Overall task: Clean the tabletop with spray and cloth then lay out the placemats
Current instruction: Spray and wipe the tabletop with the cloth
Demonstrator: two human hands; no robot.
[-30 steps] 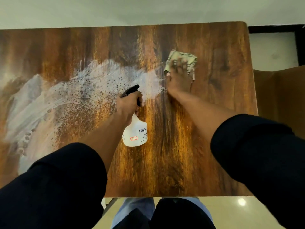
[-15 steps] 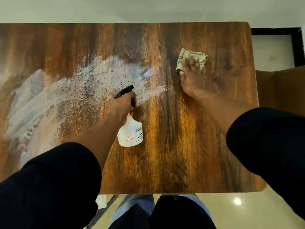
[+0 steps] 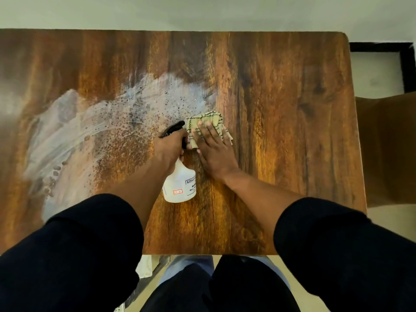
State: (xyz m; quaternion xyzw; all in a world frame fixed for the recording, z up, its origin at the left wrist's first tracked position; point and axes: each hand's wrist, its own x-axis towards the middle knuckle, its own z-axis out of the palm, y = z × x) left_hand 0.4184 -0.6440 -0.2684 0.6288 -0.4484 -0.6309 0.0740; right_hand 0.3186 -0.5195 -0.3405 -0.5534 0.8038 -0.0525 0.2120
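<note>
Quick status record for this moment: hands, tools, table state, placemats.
left hand: grips the spray bottle by its trigger neck
right hand: flat, pressing the cloth on the tabletop
cloth position: beside the bottle's nozzle, at the edge of the wet patch
wet patch: whitish spray and streaks on the left half
placemats: none in view

A right hand (image 3: 215, 152) presses a checked cloth (image 3: 208, 122) flat on a wet-streaked wooden table (image 3: 292, 131); the left hand (image 3: 168, 149) grips a white spray bottle (image 3: 180, 183) alongside.
</note>
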